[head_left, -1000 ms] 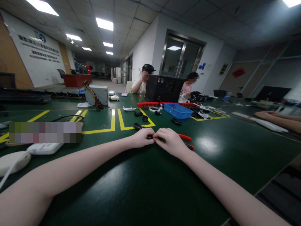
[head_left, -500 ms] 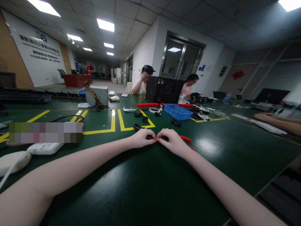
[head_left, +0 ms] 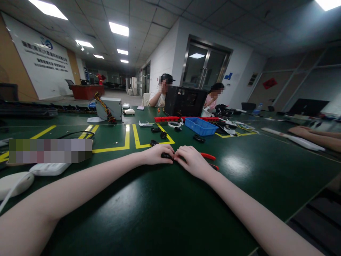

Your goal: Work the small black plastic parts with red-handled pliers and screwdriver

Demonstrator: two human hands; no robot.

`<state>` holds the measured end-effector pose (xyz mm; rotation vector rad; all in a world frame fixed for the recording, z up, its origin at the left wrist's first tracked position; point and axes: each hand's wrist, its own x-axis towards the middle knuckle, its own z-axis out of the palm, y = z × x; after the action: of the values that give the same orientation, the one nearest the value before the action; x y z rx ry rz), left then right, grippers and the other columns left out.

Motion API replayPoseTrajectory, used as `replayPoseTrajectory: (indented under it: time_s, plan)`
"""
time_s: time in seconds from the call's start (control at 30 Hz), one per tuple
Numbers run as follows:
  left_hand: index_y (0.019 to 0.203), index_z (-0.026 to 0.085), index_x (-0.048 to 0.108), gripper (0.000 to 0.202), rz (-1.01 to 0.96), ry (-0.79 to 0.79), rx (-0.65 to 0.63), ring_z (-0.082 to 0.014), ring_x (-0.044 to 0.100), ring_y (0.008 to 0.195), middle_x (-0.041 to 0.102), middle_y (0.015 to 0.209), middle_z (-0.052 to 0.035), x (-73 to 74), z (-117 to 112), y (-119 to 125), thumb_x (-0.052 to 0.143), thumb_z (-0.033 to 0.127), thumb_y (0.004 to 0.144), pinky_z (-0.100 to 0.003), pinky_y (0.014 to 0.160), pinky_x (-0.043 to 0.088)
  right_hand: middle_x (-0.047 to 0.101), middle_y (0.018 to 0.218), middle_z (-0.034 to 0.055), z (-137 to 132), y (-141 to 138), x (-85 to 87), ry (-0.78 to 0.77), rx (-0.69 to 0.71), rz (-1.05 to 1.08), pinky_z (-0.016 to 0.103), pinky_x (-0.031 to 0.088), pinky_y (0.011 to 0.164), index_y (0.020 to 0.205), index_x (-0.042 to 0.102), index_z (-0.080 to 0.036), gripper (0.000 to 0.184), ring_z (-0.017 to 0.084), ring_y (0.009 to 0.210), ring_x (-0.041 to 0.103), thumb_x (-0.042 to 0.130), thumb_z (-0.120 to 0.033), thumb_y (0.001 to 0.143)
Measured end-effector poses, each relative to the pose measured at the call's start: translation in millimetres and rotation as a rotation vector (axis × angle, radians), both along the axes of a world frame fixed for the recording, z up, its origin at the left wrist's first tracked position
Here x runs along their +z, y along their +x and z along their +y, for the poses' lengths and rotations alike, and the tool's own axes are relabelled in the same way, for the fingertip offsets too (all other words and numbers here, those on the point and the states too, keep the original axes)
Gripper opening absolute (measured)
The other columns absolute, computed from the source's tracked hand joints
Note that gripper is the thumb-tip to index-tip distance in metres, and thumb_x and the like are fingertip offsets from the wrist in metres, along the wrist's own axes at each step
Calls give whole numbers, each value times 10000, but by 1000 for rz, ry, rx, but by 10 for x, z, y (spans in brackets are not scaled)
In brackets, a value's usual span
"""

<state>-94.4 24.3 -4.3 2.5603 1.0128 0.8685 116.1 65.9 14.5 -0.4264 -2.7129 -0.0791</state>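
Note:
My left hand [head_left: 157, 154] is closed, thumb against fingers, around a small black item [head_left: 167, 155] that looks like part of a bundled black cable; most of it is hidden. Another black piece [head_left: 153, 143] shows just behind that hand, and I cannot tell whether the two are joined. The fingertips of my right hand [head_left: 189, 160] pinch together right by the item's end; what they hold, if anything, is hidden. Beside and partly behind the right hand lies a red-handled tool [head_left: 208, 156], its head out of sight.
Black cable bundles [head_left: 199, 138] lie near a blue tray [head_left: 201, 127]. Behind stand a black computer case [head_left: 185, 101] and a power supply [head_left: 108, 109] with wires. White power strip [head_left: 50, 169] at left. Two people sit across; another person's hands [head_left: 299, 131] rest at right.
My hands have shifted slightly left and the fingertips of the two hands have parted a little. More of the black item and of the red-handled tool shows.

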Motion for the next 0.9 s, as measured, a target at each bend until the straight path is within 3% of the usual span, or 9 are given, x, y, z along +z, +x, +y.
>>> replayPoseTrajectory:
  time_s: [0.13, 0.23, 0.33, 0.47, 0.6, 0.77, 0.9]
  plan:
    - [970, 163, 686, 165, -15, 4, 18, -185, 617, 972, 645, 1056, -76, -32, 5, 5, 649, 260, 842, -302, 902, 465, 613, 861, 47, 7, -29, -8, 26, 8, 12, 329, 373, 782, 845, 577, -189, 109, 180, 836, 544, 494, -227, 904]
    - [988, 165, 681, 165, -18, 17, 24, -184, 618, 980, 647, 1065, -80, -40, -8, 21, 630, 251, 856, -304, 900, 469, 628, 913, 40, 142, 64, 34, -28, 15, 26, 341, 380, 822, 896, 594, -208, 158, 190, 897, 560, 551, -360, 885]
    - [1009, 165, 672, 168, -12, 28, 26, -182, 613, 1010, 644, 1099, -87, -35, -19, 34, 601, 243, 878, -307, 916, 466, 625, 1016, 68, 381, 296, 81, -60, -175, 78, 357, 409, 816, 1034, 599, -216, 377, 226, 953, 564, 585, -527, 821]
    - [1006, 168, 662, 170, 37, 46, 83, -189, 616, 1008, 667, 1071, -78, -35, -10, 39, 580, 266, 895, -332, 929, 458, 559, 1194, 140, 629, 600, 54, -129, -515, -125, 421, 425, 849, 1165, 593, -206, 693, 329, 1077, 519, 597, -709, 687]
    - [979, 171, 659, 144, 48, 52, 131, -198, 599, 1047, 654, 1100, -82, -40, 1, 37, 561, 247, 906, -353, 960, 438, 554, 1175, 150, 625, 615, -11, -192, -535, -214, 386, 450, 824, 1163, 593, -201, 640, 297, 1028, 540, 494, -700, 776]
    - [969, 156, 653, 145, 4, 10, 134, -201, 581, 1074, 618, 1142, -97, -36, -10, 40, 537, 220, 911, -342, 963, 444, 582, 1041, 148, 504, 453, -65, -17, -528, -191, 372, 460, 712, 991, 597, -163, 388, 272, 927, 563, 446, -507, 894]
    - [1053, 177, 628, 173, -6, -30, 160, -193, 602, 1019, 653, 1076, -69, -28, -18, 48, 539, 221, 911, -334, 931, 460, 581, 1035, 127, 483, 423, -88, 70, -436, -91, 358, 453, 714, 1027, 550, -163, 344, 252, 916, 564, 436, -469, 918]
